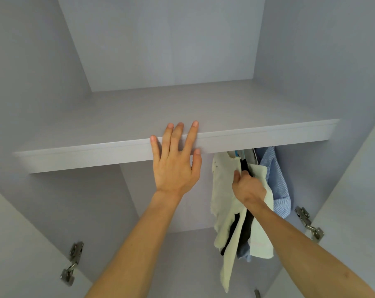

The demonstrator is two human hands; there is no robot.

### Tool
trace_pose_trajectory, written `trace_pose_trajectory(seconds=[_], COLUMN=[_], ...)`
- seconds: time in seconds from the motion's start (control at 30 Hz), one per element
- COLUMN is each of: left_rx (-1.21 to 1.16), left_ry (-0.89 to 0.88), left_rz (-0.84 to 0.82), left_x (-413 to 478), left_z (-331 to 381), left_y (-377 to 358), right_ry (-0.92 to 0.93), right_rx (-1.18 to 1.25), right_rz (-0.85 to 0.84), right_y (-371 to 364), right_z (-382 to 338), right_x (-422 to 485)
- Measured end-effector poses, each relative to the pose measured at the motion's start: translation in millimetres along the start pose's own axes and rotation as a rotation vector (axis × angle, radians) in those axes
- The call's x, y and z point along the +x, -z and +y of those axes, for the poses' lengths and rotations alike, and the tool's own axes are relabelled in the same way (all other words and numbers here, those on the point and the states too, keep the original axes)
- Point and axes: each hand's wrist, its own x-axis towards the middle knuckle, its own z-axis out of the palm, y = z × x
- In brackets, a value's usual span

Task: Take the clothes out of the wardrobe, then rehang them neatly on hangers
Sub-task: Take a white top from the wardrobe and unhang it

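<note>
I look into an open grey wardrobe. My left hand (174, 160) lies flat with spread fingers on the front edge of the shelf (268, 136). Below the shelf, at the right, hang a cream garment (224, 194), a dark garment (244, 165) and a blue striped shirt (278, 186). My right hand (248, 187) grips the cream and dark cloth near their tops. The rail and the hangers are mostly hidden behind the shelf; only a bit of hanger shows just under its edge.
The wardrobe's back wall (171, 50) and side panels enclose the space. Metal door hinges sit at the lower left (72, 263) and at the right (309, 223). The upper shelf bears nothing but my hand.
</note>
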Motion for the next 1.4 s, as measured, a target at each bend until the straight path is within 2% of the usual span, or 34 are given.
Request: trace_pose_trajectory(seconds=[0.1,0.3,0.53,0.63,0.73,0.87,0.93,1.03,1.1,1.2,1.33,1.4], left_rx=[0.01,0.028,0.041,0.024,-0.05,-0.275,-0.434,-0.509,-0.59,-0.822,-0.865,-0.861], left_ry=[0.007,0.004,0.003,0.021,0.052,0.027,0.059,0.165,0.2,0.262,0.093,-0.027], left_rz=[-0.005,-0.015,-0.06,-0.095,-0.125,-0.193,-0.417,-1.0,-1.284,-1.433,-1.554,-1.654], left_x=[-0.5,-1.5,-2.7,-4.7,-7.7,-42.8,-83.2,-150.4,-185.5,-221.2,-247.7,-262.0], left_z=[1.7,2.0,3.1,6.7,11.0,25.6,38.0,56.0,68.6,84.6,106.7,118.5], left_y=[0.3,0.3,4.2,8.5,14.1,22.2,26.3,30.5,34.8,39.2,55.3,65.4], right_ry=[0.067,0.121,0.17,0.129,0.112,0.051,0.004,-0.072,-0.095,-0.178,-0.224,-0.22], right_rx=[0.038,0.102,0.328,0.411,0.432,0.401,0.379,0.383,0.367,0.397,0.412,0.361], right_rz=[0.071,0.11,0.119,0.057,0.006,-0.01,-0.029,-0.009,0.004,-0.016,0.019,-0.051], right_y=[16.9,35.9,38.6,33.4,25.7,18.0,14.6,4.2,-7.7,-22.3,-22.8,-14.7], right_z=[-2.7,11.7,47.7,66.5,82.7,98.4,101.0,98.6,97.8,96.1,101.8,110.3], right_x=[2.9,-21.6,-72.6,-105.2,-143.5,-199.4,-233.3,-286.5,-320.9,-369.1,-422.9,-447.4])
